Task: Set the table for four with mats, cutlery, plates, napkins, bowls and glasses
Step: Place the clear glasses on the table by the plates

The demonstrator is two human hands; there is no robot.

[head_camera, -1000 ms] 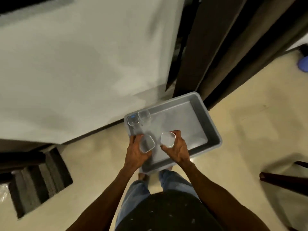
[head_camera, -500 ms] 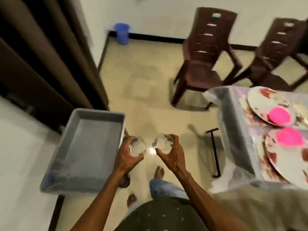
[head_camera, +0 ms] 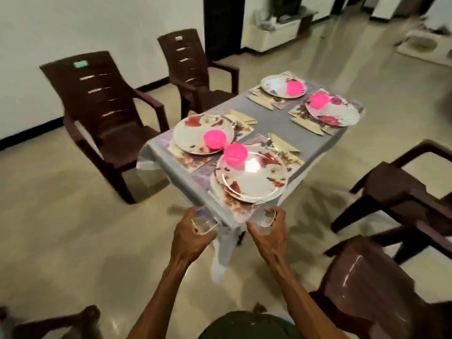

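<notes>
My left hand (head_camera: 192, 237) grips a clear glass (head_camera: 204, 222) and my right hand (head_camera: 269, 237) grips a second clear glass (head_camera: 264, 215). Both are held upright just before the near end of the table (head_camera: 274, 123), which has a grey cloth. On it lie floral mats, each with a flowered plate such as the nearest one (head_camera: 256, 177) and the left one (head_camera: 195, 133). A pink bowl (head_camera: 235, 154) sits on each plate. Folded yellowish napkins (head_camera: 281, 143) lie beside the plates. No glass stands on the table.
Dark brown plastic chairs surround the table: two on the left (head_camera: 102, 113), (head_camera: 193, 67), and two on the right (head_camera: 401, 189), (head_camera: 371, 289). Another dark chair part (head_camera: 61, 321) shows at the bottom left. The beige floor is open on the left.
The view has swung from the grey bin on the floor round to the set table. Both hands still carry their glasses, now close to the table's near end.
</notes>
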